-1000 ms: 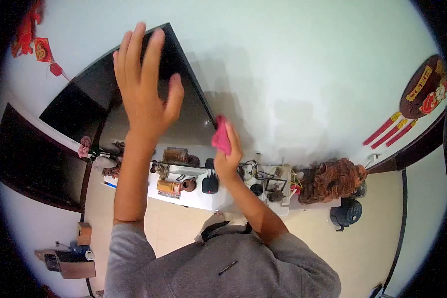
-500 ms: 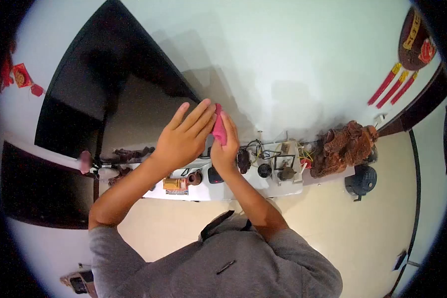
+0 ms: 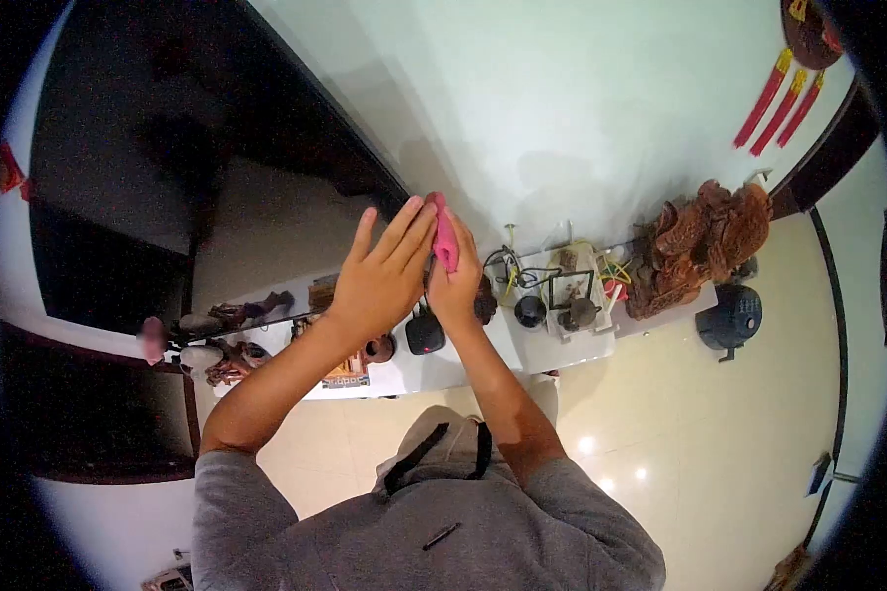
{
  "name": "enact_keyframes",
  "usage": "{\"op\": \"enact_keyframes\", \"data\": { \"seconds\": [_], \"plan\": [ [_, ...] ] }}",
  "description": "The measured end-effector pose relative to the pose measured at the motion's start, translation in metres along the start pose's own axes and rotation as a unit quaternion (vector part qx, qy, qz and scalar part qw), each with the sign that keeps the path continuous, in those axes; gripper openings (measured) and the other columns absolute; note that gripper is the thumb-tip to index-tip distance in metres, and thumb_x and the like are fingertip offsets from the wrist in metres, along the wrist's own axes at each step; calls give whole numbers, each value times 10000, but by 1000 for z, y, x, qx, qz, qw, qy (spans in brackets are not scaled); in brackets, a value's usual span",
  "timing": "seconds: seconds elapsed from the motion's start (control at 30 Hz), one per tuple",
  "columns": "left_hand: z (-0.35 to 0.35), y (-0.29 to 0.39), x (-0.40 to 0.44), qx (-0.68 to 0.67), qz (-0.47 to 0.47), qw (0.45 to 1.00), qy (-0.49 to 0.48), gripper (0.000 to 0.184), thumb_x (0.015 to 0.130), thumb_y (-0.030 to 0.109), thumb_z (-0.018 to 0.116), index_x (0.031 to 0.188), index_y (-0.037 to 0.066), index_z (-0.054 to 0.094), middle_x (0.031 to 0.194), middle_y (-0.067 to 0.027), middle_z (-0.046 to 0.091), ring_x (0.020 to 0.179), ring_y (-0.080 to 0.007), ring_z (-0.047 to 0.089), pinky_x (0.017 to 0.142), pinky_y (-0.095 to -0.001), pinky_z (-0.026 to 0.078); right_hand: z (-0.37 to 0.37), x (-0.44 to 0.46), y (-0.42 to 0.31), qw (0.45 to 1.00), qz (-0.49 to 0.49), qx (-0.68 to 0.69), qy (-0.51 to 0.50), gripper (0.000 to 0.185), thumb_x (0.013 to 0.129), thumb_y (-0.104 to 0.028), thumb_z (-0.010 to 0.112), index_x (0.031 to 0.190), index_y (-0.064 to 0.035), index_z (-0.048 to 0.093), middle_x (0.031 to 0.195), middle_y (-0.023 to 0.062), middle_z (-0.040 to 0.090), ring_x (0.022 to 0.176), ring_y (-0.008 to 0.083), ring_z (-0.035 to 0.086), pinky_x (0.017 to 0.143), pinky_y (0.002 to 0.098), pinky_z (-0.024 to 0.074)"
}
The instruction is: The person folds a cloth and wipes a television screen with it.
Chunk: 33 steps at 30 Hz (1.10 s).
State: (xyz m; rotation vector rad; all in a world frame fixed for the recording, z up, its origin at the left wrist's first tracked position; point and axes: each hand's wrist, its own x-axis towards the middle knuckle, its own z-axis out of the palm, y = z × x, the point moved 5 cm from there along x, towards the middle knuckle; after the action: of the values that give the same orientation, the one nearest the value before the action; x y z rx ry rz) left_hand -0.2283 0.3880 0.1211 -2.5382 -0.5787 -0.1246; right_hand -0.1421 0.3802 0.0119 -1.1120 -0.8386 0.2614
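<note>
Fingers apart, my left hand [image 3: 382, 286] is stretched out over the lower right part of a large black screen [image 3: 207, 128], its fingertips close to a pink cloth [image 3: 446, 241]. The cloth is in my right hand [image 3: 457, 281], whose fingers wrap round it beside the screen's right edge. Whether the left fingertips touch the cloth cannot be made out. Below the hands, a small black box [image 3: 425, 333] rests on a white shelf [image 3: 404, 374].
To the right are a black round object [image 3: 530, 311], cables, a dark-framed item and a large carved brown piece [image 3: 695, 246]. A black appliance [image 3: 729, 317] stands on the floor. Small ornaments and a brown pot [image 3: 378, 349] sit at left.
My left hand has come down and right from high over the screen to beside the cloth. My right hand keeps hold of the cloth. The view has turned, so more of the screen shows.
</note>
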Motion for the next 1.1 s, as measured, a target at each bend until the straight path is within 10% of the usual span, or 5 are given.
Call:
{"op": "enact_keyframes", "data": {
  "seconds": [0.17,1.1],
  "plan": [
    [45,26,-6,6,40,998,-54,678,772,268,688,1393,49,524,1526,-85,423,1481,-245,293,1188,-586,151,-6,-61,136,994,61,89,21,512,843,66,531,1349,-10,546,1341,221,583,1243,404,556,1068,437,425],
    [114,56,-7,-9,48,999,-7,579,767,253,711,1318,122,588,1360,-31,544,1369,-222,428,1131,-644,126,-19,-82,144,995,11,-7,95,504,808,104,532,1299,-2,581,1281,222,610,1233,390,562,1074,442,416]
  ]
}}
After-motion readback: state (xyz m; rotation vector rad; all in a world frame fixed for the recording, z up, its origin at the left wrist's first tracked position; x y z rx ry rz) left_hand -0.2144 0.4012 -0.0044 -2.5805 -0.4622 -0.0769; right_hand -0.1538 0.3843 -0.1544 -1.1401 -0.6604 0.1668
